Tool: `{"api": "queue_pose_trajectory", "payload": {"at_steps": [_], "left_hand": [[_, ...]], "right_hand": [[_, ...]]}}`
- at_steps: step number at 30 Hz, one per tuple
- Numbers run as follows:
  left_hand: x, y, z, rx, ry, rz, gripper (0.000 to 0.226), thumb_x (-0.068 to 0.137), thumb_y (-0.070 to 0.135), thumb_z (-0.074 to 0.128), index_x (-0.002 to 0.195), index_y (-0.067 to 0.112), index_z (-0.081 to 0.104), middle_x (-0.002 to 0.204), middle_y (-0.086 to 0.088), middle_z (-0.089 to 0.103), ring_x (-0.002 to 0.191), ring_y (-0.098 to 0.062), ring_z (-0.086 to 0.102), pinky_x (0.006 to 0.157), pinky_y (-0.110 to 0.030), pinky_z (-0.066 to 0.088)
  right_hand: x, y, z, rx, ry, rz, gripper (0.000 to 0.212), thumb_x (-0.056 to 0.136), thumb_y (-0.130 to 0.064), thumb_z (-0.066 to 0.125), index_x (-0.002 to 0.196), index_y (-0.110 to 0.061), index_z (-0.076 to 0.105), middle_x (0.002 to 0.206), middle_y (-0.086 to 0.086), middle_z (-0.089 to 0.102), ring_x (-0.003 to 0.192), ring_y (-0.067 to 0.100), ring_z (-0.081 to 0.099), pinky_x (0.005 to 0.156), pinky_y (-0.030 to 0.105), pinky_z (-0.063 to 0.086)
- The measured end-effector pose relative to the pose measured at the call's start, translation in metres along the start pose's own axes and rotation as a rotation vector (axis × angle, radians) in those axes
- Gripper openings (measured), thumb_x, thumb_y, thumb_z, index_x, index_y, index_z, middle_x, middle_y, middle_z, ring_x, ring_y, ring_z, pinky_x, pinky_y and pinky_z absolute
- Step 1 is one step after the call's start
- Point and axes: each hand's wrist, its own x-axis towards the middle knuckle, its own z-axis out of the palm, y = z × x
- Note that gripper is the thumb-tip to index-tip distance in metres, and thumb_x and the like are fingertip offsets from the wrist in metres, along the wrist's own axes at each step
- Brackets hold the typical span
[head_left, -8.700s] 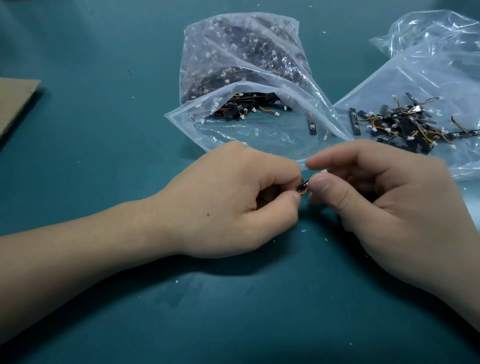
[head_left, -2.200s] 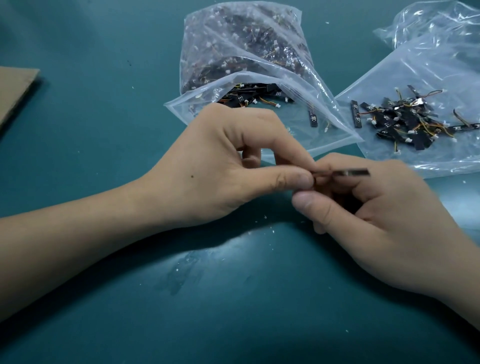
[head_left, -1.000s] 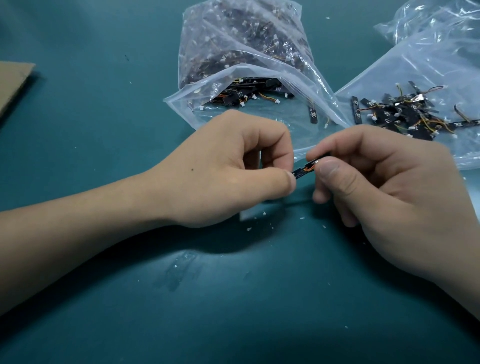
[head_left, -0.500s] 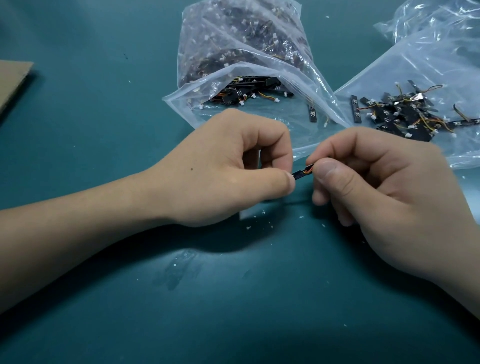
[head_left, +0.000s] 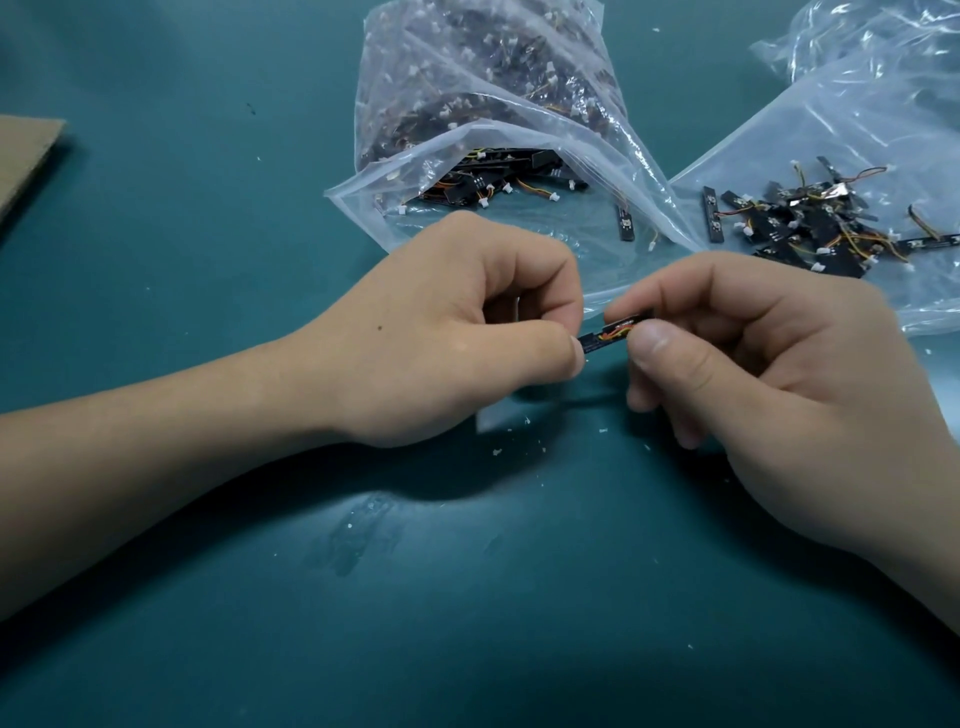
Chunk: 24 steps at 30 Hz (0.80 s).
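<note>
Little has shifted in the last half second; both hands sit as they were, though since two seconds back the strip (head_left: 592, 343) has tipped from level to a slant, its left end lower. Now the left hand (head_left: 447, 332) pinches that lower end between thumb and forefinger, the other fingers curled in; the right hand (head_left: 769, 395) clamps the upper end, thumb pressed by the orange wire (head_left: 618, 331). Held so, the strip hangs just above the counter (head_left: 208, 623), in front of the open bag (head_left: 493, 104). I'd judge the step in hand to be seating or folding the wire against the strip; the next move calls for a small, steady press from the right thumb while the left holds firm, then likely a drop onto the pile (head_left: 810, 223) to the right.
</note>
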Motion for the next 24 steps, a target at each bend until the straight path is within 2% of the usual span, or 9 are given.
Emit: {"api": "queue_pose_trajectory", "payload": {"at_steps": [7,13,16,20,24], "left_hand": [[0.0002,0.0002,0.0014,0.003,-0.002,-0.002,0.015,0.081,0.016,0.068,0.069,0.011,0.059,0.052,0.012,0.048,0.049,-0.004,0.039,0.051,-0.015,0.033],[-0.0008,-0.0005,0.0013,0.032,0.035,0.018,0.014,0.082,0.018,0.068,0.072,0.012,0.061,0.056,0.007,0.051,0.050,-0.010,0.041,0.051,-0.021,0.035],[-0.0029,-0.0003,0.0034,0.092,0.086,0.066,0.011,0.086,0.017,0.068,0.077,0.016,0.061,0.057,0.009,0.050,0.049,-0.008,0.042,0.051,-0.018,0.034],[-0.0036,-0.0003,0.0053,0.145,0.138,0.092,0.010,0.088,0.016,0.067,0.079,0.017,0.061,0.056,0.011,0.050,0.047,-0.008,0.042,0.049,-0.015,0.033],[-0.0033,-0.0002,0.0065,0.152,0.168,0.094,0.011,0.087,0.016,0.065,0.079,0.019,0.059,0.056,0.014,0.049,0.047,-0.008,0.042,0.049,-0.015,0.032]], "right_hand": [[0.0005,-0.0001,0.0016,-0.080,0.010,0.000,0.010,0.099,-0.033,0.059,0.093,-0.032,0.067,0.068,-0.011,0.070,0.049,0.010,0.059,0.050,0.012,0.041],[0.0017,-0.0015,0.0019,-0.129,0.003,0.009,0.013,0.097,-0.040,0.053,0.092,-0.034,0.063,0.066,-0.008,0.067,0.050,0.019,0.058,0.048,0.021,0.044],[0.0014,-0.0028,0.0012,-0.086,0.022,0.008,0.014,0.095,-0.039,0.053,0.088,-0.031,0.063,0.066,-0.006,0.068,0.049,0.019,0.057,0.048,0.029,0.046],[0.0012,-0.0013,0.0006,-0.155,0.005,-0.002,0.016,0.096,-0.040,0.051,0.089,-0.030,0.060,0.065,-0.002,0.062,0.047,0.016,0.047,0.046,0.021,0.037],[0.0012,0.0000,0.0012,-0.145,0.011,0.007,0.016,0.097,-0.044,0.051,0.093,-0.032,0.061,0.065,0.002,0.060,0.050,0.020,0.046,0.047,0.026,0.037]]}}
